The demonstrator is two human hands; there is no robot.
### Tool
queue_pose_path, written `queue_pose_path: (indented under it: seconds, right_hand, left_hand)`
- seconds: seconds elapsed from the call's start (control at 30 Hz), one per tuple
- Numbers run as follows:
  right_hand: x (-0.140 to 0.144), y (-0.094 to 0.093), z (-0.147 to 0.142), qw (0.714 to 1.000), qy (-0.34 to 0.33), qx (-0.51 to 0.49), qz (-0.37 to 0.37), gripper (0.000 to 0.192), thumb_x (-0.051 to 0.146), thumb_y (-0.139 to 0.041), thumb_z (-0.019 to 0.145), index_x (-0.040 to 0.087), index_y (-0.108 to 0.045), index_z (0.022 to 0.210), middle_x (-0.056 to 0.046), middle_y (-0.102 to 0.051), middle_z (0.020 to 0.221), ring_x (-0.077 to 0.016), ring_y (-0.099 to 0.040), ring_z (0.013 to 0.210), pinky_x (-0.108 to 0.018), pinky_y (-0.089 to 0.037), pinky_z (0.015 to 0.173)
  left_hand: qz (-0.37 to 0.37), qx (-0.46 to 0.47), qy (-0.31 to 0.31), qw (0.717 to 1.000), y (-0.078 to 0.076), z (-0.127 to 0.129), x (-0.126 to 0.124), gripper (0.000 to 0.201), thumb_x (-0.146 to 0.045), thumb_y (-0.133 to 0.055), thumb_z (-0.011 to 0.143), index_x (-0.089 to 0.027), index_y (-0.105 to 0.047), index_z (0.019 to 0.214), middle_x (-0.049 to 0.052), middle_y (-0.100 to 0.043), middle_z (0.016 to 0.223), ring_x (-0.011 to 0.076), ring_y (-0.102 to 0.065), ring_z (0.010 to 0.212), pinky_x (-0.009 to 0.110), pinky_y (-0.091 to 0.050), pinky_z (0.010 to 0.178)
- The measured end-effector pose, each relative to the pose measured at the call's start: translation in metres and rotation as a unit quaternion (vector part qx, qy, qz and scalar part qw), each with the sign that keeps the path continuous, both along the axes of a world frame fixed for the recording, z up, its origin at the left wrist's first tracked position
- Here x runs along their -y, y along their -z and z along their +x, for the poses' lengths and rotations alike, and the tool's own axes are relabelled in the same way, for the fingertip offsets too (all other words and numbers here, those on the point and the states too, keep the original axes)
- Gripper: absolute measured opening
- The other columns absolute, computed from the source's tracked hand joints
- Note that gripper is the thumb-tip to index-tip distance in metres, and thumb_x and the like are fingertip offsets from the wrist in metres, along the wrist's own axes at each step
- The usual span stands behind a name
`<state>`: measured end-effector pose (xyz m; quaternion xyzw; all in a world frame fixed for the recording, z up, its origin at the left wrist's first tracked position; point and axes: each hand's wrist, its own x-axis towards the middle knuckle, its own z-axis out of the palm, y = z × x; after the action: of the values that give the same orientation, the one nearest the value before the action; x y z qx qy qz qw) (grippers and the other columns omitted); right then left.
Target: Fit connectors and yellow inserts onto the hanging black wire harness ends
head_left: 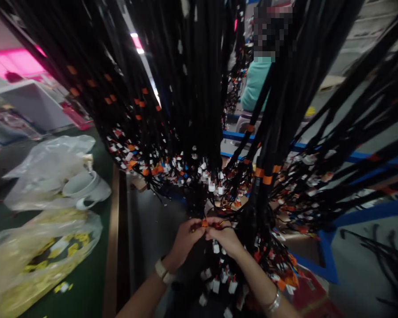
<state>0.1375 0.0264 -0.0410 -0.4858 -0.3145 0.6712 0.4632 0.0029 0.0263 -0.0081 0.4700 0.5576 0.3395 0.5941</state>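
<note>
Pinching a small orange connector (204,223) at the lower centre of the frame, between the fingertips of the left hand (185,238) and the right hand (227,238). Pressing each grip together at the connector, left from one side and right from the other, with fingertips close to meeting. Showing thin red and yellow wires (223,224) beside the right fingers, too blurred to trace further. Wearing a pale wristband (164,270) on the left and a shiny bangle (274,302) on the right.

Facing thick bundles of black cables (199,88), hanging from the top edge and fanning across most of the frame, wrapped in places with orange bands (267,180). Bristling at the cable ends, across the middle, with many small white plugs (215,187), and with more loose white plugs (232,287) below the hands.

Including, down the left side, a dark green worktop (89,282) with a clear bag of yellow pieces (26,296) at lower left and, above it, another clear bag (43,154) near a pale cup-shaped object (82,183). Revealing, at upper right behind the cables, a co-worker in a turquoise top (254,84), and at right a blue frame (328,260).
</note>
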Motion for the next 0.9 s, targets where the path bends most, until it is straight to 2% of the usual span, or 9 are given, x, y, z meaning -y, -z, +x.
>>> queue_pose_path:
  seconds: [0.2, 0.37, 0.63, 0.9]
  right_hand:
    - [0.001, 0.002, 0.001, 0.999, -0.008, 0.027, 0.022, 0.033, 0.037, -0.075, 0.056, 0.016, -0.071, 0.081, -0.003, -0.069, 0.072, -0.0145, -0.061, 0.055, -0.030, -0.052, 0.057]
    - [0.002, -0.001, 0.002, 0.998, -0.023, 0.046, 0.041, 0.027, 0.033, -0.071, 0.061, 0.016, -0.071, 0.082, -0.002, -0.068, 0.065, -0.0144, -0.060, 0.054, -0.029, -0.051, 0.057]
    - [0.002, -0.011, 0.003, 0.996, -0.031, 0.063, 0.058, 0.021, 0.027, -0.068, 0.060, 0.015, -0.068, 0.078, 0.000, -0.066, 0.059, -0.0127, -0.058, 0.050, -0.027, -0.048, 0.054]
    - [0.004, -0.010, 0.002, 0.993, -0.031, 0.085, 0.077, 0.021, 0.028, -0.065, 0.062, 0.015, -0.068, 0.078, 0.001, -0.064, 0.057, -0.0132, -0.057, 0.049, -0.027, -0.047, 0.053]
  left_hand:
    - [0.031, -0.017, 0.019, 0.999, 0.004, -0.004, -0.003, 0.026, -0.029, -0.061, 0.069, -0.012, -0.068, 0.087, 0.004, -0.064, 0.073, 0.0113, -0.050, 0.062, 0.021, -0.036, 0.057]
    - [0.055, -0.051, 0.032, 0.997, 0.007, -0.006, -0.002, 0.024, -0.027, -0.059, 0.069, -0.012, -0.068, 0.085, 0.003, -0.064, 0.072, 0.0125, -0.051, 0.063, 0.022, -0.036, 0.057]
    - [0.081, -0.087, 0.041, 0.992, 0.006, -0.005, -0.001, 0.020, -0.025, -0.058, 0.069, -0.012, -0.066, 0.080, -0.002, -0.051, 0.058, 0.0095, -0.039, 0.055, 0.020, -0.029, 0.051]
    - [0.084, -0.075, 0.028, 0.993, 0.010, -0.003, 0.003, 0.019, -0.023, -0.055, 0.070, -0.012, -0.066, 0.081, -0.001, -0.056, 0.063, 0.0094, -0.043, 0.057, 0.020, -0.031, 0.053]
